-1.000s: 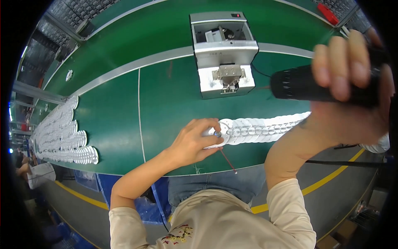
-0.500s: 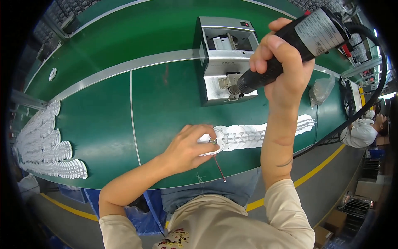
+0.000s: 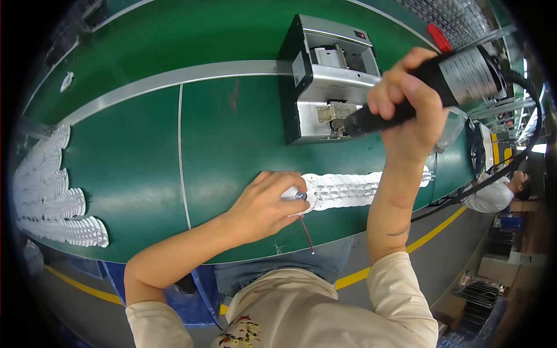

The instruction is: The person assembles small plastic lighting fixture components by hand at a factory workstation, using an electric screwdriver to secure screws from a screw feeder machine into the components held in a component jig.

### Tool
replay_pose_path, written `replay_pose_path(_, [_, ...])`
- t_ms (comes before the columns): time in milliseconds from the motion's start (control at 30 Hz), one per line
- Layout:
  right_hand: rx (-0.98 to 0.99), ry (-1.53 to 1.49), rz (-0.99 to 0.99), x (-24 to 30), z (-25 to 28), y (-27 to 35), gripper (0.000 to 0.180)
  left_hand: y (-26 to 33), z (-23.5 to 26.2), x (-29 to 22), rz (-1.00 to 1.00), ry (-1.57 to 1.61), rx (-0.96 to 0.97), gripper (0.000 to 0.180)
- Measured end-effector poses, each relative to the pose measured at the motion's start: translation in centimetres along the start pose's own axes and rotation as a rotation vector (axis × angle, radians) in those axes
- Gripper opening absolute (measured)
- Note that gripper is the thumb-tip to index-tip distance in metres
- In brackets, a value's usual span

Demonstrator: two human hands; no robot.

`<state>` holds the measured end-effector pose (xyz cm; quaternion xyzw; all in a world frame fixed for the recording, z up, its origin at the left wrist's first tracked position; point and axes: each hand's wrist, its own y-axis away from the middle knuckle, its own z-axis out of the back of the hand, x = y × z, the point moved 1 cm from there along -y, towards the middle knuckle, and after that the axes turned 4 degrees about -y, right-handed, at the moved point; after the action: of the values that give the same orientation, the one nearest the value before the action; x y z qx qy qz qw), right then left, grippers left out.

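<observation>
In my right hand (image 3: pixel 415 101) is a black electric screwdriver (image 3: pixel 374 119), fingers wrapped round its body. Its tip reaches the metal outlet at the front of a silver and black screw feeder (image 3: pixel 331 91); the exact contact is hard to see. Closer to me, my left hand (image 3: pixel 264 204) grips the rounded end piece (image 3: pixel 311 200) of a row of overlapping white discs (image 3: pixel 348 191). Between thumb and forefinger shows a small dark round part (image 3: pixel 301 196) on that disc. A thin dark red wire (image 3: pixel 307 235) runs from the disc toward the table's near edge.
More stacked rows of white discs (image 3: pixel 52 180) lie on the green table's left end. A clear plastic bag (image 3: pixel 451 134) sits beyond my right forearm. The screwdriver's black cable (image 3: pixel 532 130) loops down on the right. A person (image 3: pixel 493 194) is farther right.
The whole view has shifted slightly. The screwdriver lies a little flatter and is blurred, its tip still at the feeder's outlet. My left hand keeps its grip on the disc.
</observation>
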<state>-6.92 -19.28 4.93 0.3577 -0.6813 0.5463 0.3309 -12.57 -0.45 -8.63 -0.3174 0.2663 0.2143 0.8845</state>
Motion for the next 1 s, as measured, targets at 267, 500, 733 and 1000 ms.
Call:
replay_pose_path(267, [0.162, -0.252, -0.048, 2.5, 0.2, 5.0, 0.037, 0.0, 0.0, 0.2, -0.018, 0.02, -0.04, 0.019])
replay_pose_path(500, [0.137, -0.238, -0.096, 1.3, -1.2, 6.7, 0.036, -0.1, -0.2, -0.1, -0.024, 0.012, -0.06, 0.015])
replay_pose_path(733, [0.069, -0.105, -0.125, 0.0, -1.5, 7.3, 0.034, -0.3, -0.2, -0.2, -0.021, 0.022, -0.039, 0.017])
replay_pose_path(1000, [0.157, -0.039, -0.131, -0.2, -1.7, 7.2, 0.032, -0.6, -0.1, -0.4, 0.0, 0.002, -0.043, 0.021])
